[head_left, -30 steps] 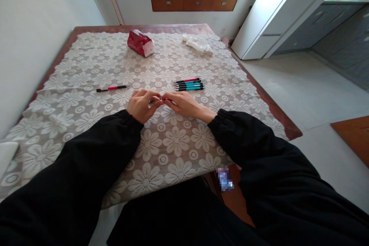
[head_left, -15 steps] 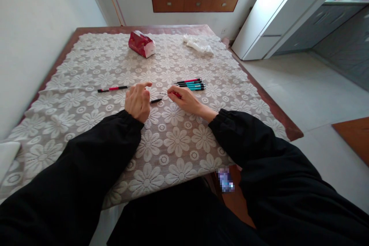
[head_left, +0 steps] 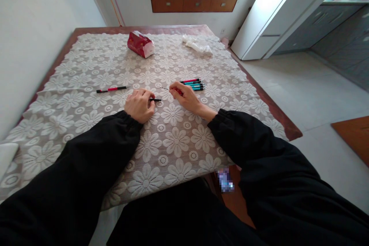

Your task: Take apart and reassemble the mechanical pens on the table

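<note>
On the counter, spread with a white lace cloth of flower patterns, both of the person's hands rest near the middle, a little apart from each other. The left hand lies on the cloth with its grip closed on a short black pen piece, whose free end pokes out to the right of the fingertips and lies low against the lace. The right hand has its grip pinched shut on a red pen body, from which a thin refill juts out to the left, toward the other hand but not touching the black piece. Just beyond the right hand, touching or nearly touching its knuckles, lies a small row of pens side by side (one red on the far side, the others teal, all with black ends). Well off to the left, a single red and black pen lies alone on the cloth. At the far end of the counter sit a red tissue pack and, to its right, a crumpled white tissue. Black sleeves cover both arms to the wrist.
</note>
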`<act>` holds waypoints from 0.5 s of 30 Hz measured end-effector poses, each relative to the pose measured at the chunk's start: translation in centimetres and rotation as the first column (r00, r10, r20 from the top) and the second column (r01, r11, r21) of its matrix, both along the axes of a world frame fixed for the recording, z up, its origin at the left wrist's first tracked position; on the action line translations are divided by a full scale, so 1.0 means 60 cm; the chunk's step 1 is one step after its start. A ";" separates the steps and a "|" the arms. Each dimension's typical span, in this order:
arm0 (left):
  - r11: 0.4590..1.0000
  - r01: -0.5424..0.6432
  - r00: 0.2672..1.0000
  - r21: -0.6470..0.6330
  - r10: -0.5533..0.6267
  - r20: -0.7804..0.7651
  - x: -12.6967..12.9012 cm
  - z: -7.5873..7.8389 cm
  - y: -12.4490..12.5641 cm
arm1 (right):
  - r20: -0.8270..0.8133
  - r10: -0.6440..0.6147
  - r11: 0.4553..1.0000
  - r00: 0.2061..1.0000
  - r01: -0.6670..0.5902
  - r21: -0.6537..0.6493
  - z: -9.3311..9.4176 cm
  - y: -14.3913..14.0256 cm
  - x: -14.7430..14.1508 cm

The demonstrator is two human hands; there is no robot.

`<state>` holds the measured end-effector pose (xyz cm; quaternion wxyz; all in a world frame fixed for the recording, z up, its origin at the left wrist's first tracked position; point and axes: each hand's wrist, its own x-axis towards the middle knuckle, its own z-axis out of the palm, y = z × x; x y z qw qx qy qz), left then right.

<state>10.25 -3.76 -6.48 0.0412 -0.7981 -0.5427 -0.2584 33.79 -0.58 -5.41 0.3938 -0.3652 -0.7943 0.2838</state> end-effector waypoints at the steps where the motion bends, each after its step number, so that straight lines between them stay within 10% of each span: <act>1: 1.000 0.009 1.000 -0.004 -0.009 0.004 0.000 0.000 0.000 | 0.030 -0.009 1.000 1.000 0.008 0.008 0.001 -0.001 0.001; 15: 0.991 -0.021 0.969 -0.130 0.052 0.240 0.008 0.026 -0.012 | 0.355 -0.075 0.989 0.932 0.025 0.145 0.005 -0.004 0.009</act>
